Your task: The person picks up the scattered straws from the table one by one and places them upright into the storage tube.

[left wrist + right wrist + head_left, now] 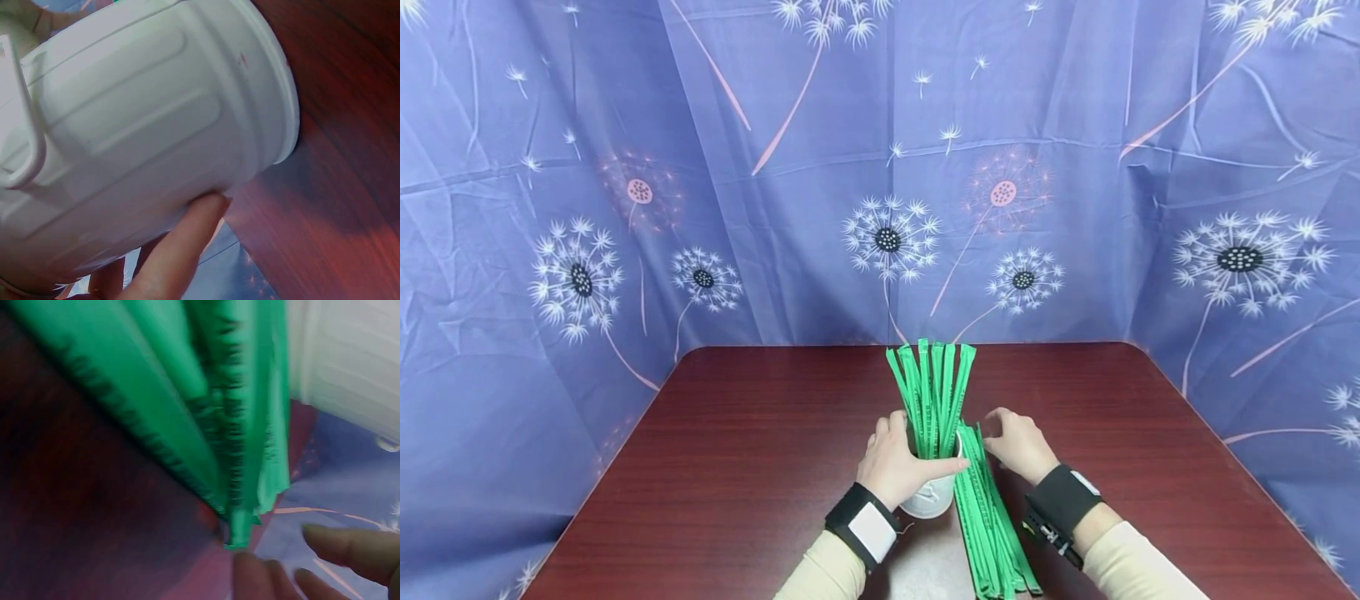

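A white plastic pail-like cup (927, 502) stands upright on the table, with several green printed-wrapper straws (931, 400) upright in it. My left hand (891, 463) grips the cup, thumb across its near side. In the left wrist view, a finger (178, 253) lies against the ribbed wall, and a thin handle (37, 144) shows. Right of the cup lies a pile of similar green straws (988, 533). At that pile's far end is my right hand (1021, 446). The right wrist view shows its thumb (359, 550) apart from the fingers, close to the straw tips, pinching nothing.
The dark red wood-grain table (760, 417) extends to both sides of the cup and pile. A blue dandelion-print curtain (805, 275) hangs behind the table and along both sides. Each wrist wears a black band (1063, 500).
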Tool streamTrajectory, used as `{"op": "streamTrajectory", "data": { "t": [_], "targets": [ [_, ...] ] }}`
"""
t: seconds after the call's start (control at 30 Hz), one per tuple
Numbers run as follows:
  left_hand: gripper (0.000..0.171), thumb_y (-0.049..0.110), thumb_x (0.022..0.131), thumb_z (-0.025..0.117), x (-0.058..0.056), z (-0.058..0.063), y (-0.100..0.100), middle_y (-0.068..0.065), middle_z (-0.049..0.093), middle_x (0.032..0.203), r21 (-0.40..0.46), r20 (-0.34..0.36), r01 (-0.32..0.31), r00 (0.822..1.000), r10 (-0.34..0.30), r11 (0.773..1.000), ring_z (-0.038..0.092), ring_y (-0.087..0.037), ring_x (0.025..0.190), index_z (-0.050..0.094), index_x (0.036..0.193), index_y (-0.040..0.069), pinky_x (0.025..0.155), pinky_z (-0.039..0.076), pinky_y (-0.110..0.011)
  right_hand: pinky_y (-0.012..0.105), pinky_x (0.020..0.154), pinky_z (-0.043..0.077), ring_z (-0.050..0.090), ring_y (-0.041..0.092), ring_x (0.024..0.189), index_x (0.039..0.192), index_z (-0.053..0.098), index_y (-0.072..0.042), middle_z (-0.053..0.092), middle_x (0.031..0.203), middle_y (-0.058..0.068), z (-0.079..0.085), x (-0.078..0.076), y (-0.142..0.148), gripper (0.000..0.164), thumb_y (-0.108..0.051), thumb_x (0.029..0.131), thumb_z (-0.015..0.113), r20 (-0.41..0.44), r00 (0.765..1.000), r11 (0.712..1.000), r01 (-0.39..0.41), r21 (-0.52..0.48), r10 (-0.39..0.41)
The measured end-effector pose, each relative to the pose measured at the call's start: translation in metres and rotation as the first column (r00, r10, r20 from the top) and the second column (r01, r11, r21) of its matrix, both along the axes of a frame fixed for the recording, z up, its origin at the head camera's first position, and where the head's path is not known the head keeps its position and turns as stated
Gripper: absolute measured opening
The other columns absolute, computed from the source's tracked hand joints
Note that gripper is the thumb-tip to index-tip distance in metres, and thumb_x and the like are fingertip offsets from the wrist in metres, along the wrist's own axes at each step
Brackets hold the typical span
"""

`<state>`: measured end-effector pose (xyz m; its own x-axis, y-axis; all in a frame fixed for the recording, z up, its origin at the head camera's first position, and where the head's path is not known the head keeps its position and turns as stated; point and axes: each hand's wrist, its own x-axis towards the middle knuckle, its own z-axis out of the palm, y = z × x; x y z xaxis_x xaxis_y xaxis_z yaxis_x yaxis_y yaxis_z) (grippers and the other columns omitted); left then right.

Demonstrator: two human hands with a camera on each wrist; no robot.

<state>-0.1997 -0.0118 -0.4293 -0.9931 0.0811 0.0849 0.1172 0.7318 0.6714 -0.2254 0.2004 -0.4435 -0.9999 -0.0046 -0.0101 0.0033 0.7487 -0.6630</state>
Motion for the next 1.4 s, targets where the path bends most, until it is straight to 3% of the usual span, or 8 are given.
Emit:
{"op": "streamTrajectory", "data": {
  "t": [0.1,0.23,0.5,0.7,0.9,1.03,1.3,1.4],
  "targets": [
    [0.109,0.08,0.054,0.077,0.0,0.0,0.0,-0.009,0.055,0.119,0.001,0.003,0.001,1.0,-0.001,1.0,0.057,-0.026,0.1,0.047,0.135,0.013,0.069,0.05,-0.043,0.032,0.051,0.053,0.063,0.021,0.053,0.122,0.056,0.01,0.066,0.086,0.016,-0.004,0.003,0.001,0.041,-0.005,0.086,0.068,0.082,0.997,0.999,-0.009,0.034,0.006],
    [0.11,0.079,0.054,0.077,0.001,0.0,0.0,-0.01,0.055,0.121,-0.006,0.011,-0.003,1.0,0.003,1.0,0.058,-0.027,0.102,0.046,0.136,0.012,0.069,0.051,-0.044,0.034,0.048,0.053,0.06,0.022,0.052,0.121,0.056,0.012,0.064,0.101,0.024,-0.01,0.006,0.003,0.041,0.0,0.083,0.067,0.147,0.989,0.999,-0.031,0.038,0.025],
    [0.111,0.079,0.055,0.077,0.001,0.0,0.0,-0.011,0.054,0.121,-0.008,0.008,-0.005,1.0,0.006,1.0,0.058,-0.028,0.102,0.046,0.136,0.011,0.071,0.051,-0.045,0.034,0.045,0.052,0.059,0.022,0.05,0.124,0.054,0.013,0.063,0.101,0.026,-0.018,0.004,0.005,0.046,0.004,0.08,0.061,0.169,0.985,0.999,-0.029,0.033,0.023],
    [0.11,0.08,0.054,0.076,0.001,-0.001,0.001,-0.01,0.055,0.12,-0.002,0.01,-0.006,1.0,0.006,1.0,0.057,-0.027,0.103,0.046,0.136,0.012,0.071,0.051,-0.045,0.034,0.046,0.054,0.059,0.023,0.05,0.128,0.051,0.014,0.063,0.102,0.025,-0.014,0.002,0.009,0.05,0.005,0.08,0.06,0.168,0.986,1.0,-0.003,-0.025,0.008],
    [0.11,0.079,0.054,0.077,0.001,0.0,0.001,-0.011,0.055,0.12,0.002,0.007,-0.004,1.0,0.004,1.0,0.057,-0.028,0.104,0.046,0.136,0.012,0.072,0.052,-0.046,0.036,0.052,0.056,0.06,0.022,0.056,0.131,0.05,0.012,0.061,0.08,0.017,0.007,0.0,0.01,0.048,0.003,0.085,0.063,0.097,0.995,0.985,0.023,-0.17,-0.006],
    [0.111,0.079,0.054,0.077,0.002,0.0,0.001,-0.012,0.054,0.121,0.002,0.012,-0.005,1.0,0.005,1.0,0.058,-0.029,0.105,0.046,0.137,0.011,0.073,0.052,-0.047,0.039,0.058,0.057,0.062,0.025,0.059,0.13,0.051,0.009,0.063,0.081,0.014,0.026,-0.001,0.01,0.044,0.0,0.088,0.065,0.023,1.0,0.963,0.021,-0.27,-0.015],
    [0.114,0.08,0.054,0.077,0.0,-0.002,0.002,-0.013,0.054,0.124,0.008,0.02,-0.008,1.0,0.008,1.0,0.057,-0.03,0.108,0.045,0.139,0.011,0.075,0.052,-0.049,0.039,0.067,0.061,0.071,0.024,0.069,0.132,0.049,0.008,0.069,0.102,0.026,0.072,0.003,0.01,0.045,-0.006,0.092,0.066,-0.13,0.991,0.889,-0.021,-0.457,-0.043],
    [0.114,0.08,0.054,0.077,-0.001,-0.003,0.002,-0.012,0.054,0.124,0.003,0.017,-0.009,1.0,0.009,1.0,0.057,-0.03,0.108,0.045,0.139,0.011,0.074,0.052,-0.048,0.039,0.068,0.061,0.071,0.016,0.066,0.131,0.049,0.007,0.073,0.094,0.013,0.088,0.005,0.008,0.044,-0.008,0.093,0.066,-0.175,0.983,0.842,-0.048,-0.537,-0.056]
  ]
}}
